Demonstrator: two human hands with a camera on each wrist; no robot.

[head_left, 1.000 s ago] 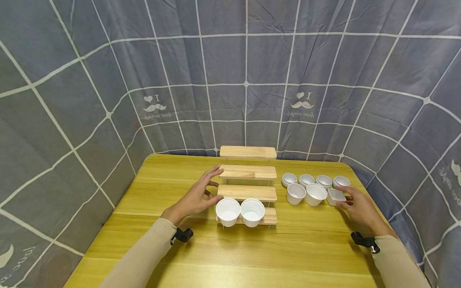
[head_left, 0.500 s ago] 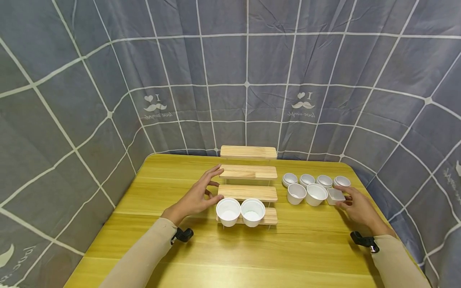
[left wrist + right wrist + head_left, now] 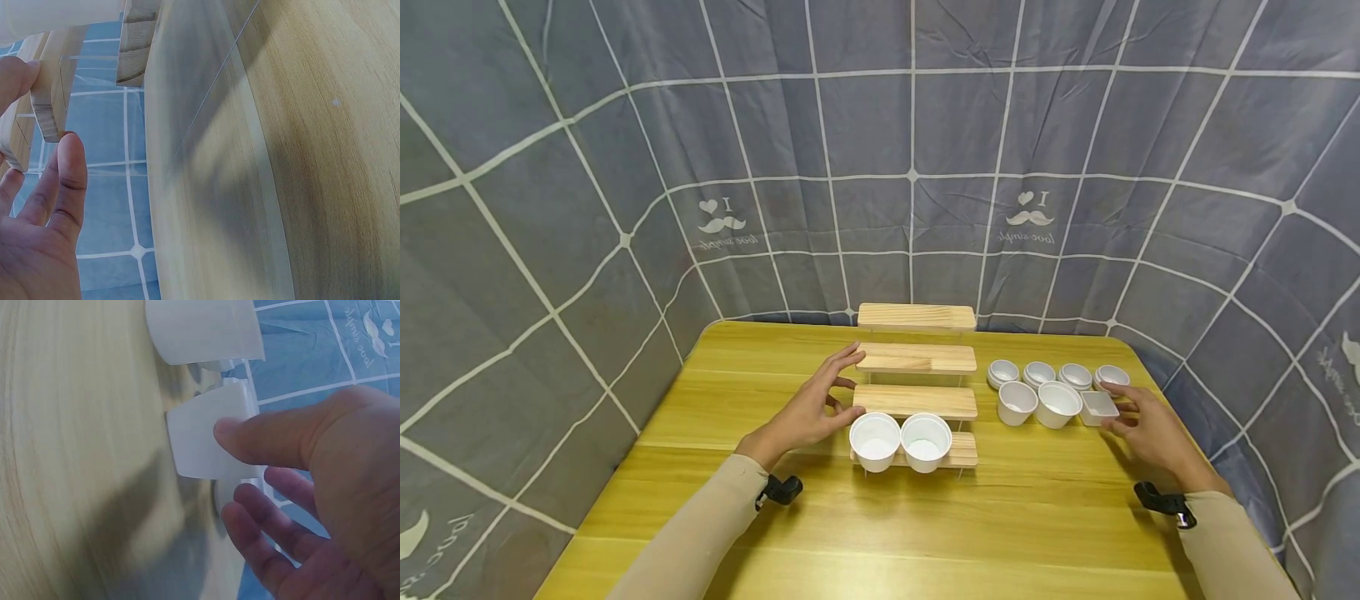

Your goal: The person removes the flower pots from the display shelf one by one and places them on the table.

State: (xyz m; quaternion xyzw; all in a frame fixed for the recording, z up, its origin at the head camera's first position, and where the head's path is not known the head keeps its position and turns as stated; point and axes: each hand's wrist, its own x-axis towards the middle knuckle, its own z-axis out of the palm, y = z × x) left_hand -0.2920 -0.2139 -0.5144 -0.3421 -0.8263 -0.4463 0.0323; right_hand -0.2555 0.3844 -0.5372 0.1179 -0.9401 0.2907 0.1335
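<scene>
My left hand [image 3: 808,410] grips the left end of a tiered wooden rack [image 3: 916,359], its thumb and fingertips on the edges of the planks. Two round white cups, a left cup [image 3: 876,442] and a right cup [image 3: 926,442], stand upright side by side on the lowest plank. At the right, my right hand [image 3: 1156,433] holds a small square white cup [image 3: 1096,407] standing on the table. The thumb lies on the cup's side in the right wrist view, and part of the fingers is hidden there.
Beside the square cup stand two white cups, a smaller one [image 3: 1017,403] and a wider one [image 3: 1058,405]. Behind them is a row of several low round white containers [image 3: 1038,374]. A grey checked curtain [image 3: 880,208] surrounds the wooden table [image 3: 910,542].
The right wrist has shifted very slightly to the right. The left hand, the rack and the cups stay as they were.
</scene>
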